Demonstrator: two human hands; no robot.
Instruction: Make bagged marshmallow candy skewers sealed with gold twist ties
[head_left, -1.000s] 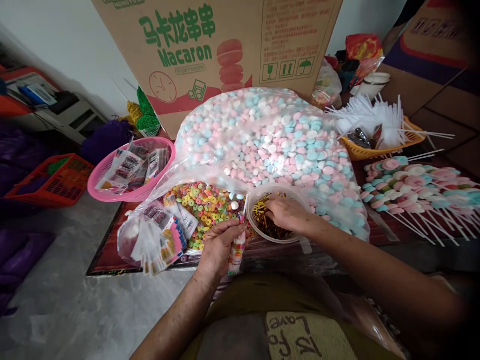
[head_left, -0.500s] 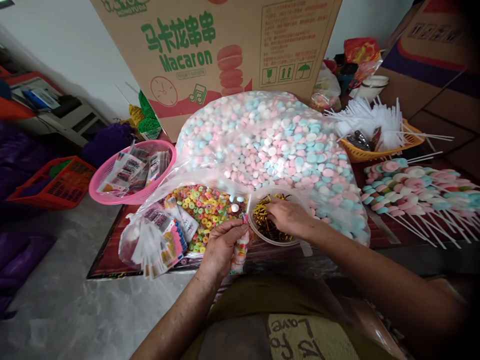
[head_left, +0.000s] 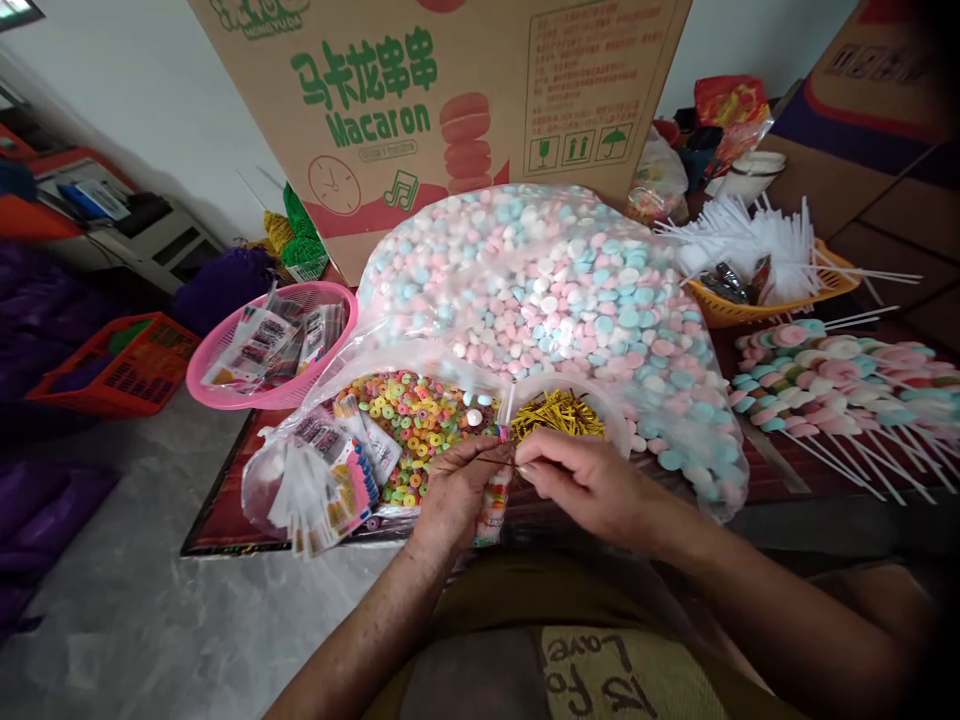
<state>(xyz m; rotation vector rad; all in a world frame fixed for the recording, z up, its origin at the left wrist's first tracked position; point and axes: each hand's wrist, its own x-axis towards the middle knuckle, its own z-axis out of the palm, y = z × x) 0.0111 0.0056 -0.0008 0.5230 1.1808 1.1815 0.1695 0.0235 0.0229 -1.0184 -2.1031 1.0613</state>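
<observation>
Glossy clear plastic bag (head_left: 495, 270); matt brown cardboard box (head_left: 480, 60).

Across our front we wear a dark olive-brown garment (head_left: 517, 592), with a plain grey panel (head_left: 472, 680) at six o'clock and, at five o'clock, a yellowish-tan panel (head_left: 667, 680) with large, dark, rounded lettering (head_left: 592, 690) that includes "fo".

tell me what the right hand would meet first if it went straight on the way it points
The right hand points at the left hand, which pinches a filled packet; it would probably meet the left hand's fingertips first, though depth is unclear.
</observation>
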